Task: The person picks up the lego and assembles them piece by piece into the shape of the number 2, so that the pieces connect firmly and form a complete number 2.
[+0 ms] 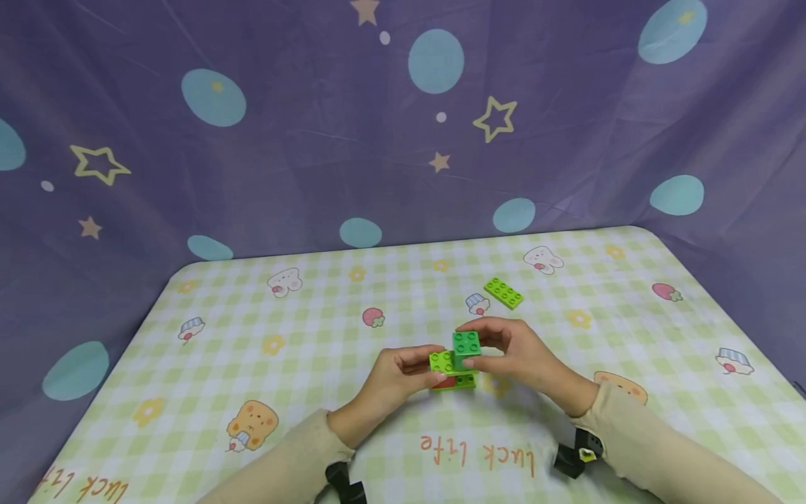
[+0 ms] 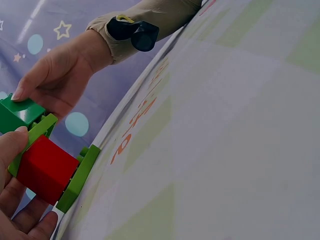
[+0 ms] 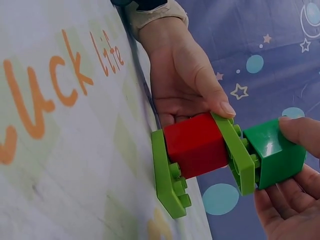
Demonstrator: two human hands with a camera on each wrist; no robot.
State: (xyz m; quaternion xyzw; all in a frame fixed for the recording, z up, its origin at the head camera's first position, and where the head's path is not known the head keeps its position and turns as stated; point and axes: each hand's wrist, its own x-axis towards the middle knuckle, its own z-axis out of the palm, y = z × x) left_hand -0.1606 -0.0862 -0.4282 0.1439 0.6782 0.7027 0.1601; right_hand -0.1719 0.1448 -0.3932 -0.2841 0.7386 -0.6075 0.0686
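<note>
A red block (image 3: 195,145) is sandwiched between two lime-green toy building plates, the upper plate (image 1: 442,361) and the lower plate (image 1: 466,382), which lies at the tablecloth. My left hand (image 1: 399,371) grips this stack from the left, its thumb at the upper plate's edge. With thumb and fingers, my right hand (image 1: 522,353) pinches a darker green block (image 1: 467,343) over the right end of the upper plate. In the right wrist view the green block's underside is right at that plate's studs, some of which still show.
Another lime-green plate (image 1: 503,293) with studs up lies beyond my right hand. The table wears a checked cloth (image 1: 327,301) with printed figures, and a purple curtain (image 1: 283,175) hangs behind its far edge.
</note>
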